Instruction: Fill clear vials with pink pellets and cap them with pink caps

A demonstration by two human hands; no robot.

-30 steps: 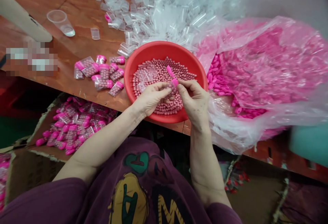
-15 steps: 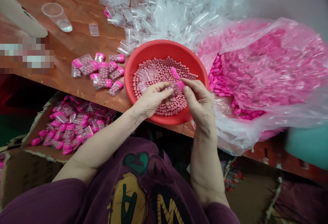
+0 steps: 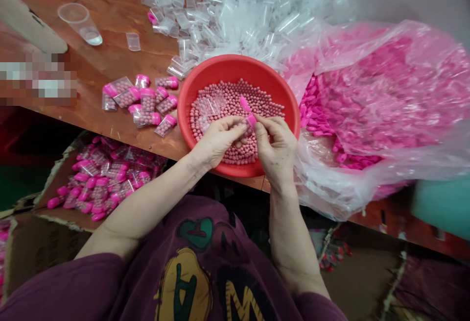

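Over a red basin of small pink beads, my left hand grips a clear little bottle, mostly hidden by the fingers. My right hand pinches a bright pink flip-top cap at the bottle's mouth. The cap's lid stands open, pointing up and away from me. A few clear empty bottles lie on the beads at the left of the basin. Left of the basin, several bead-filled bottles with pink caps rest on the table.
Clear empty bottles are heaped behind the basin. At right, a plastic bag holds many pink caps. A cardboard box of filled bottles sits below the table edge at left. A clear cup lies at back left.
My right hand has moved left, and the pink cap has come left with it, nearer my left hand. My left hand has hardly moved.
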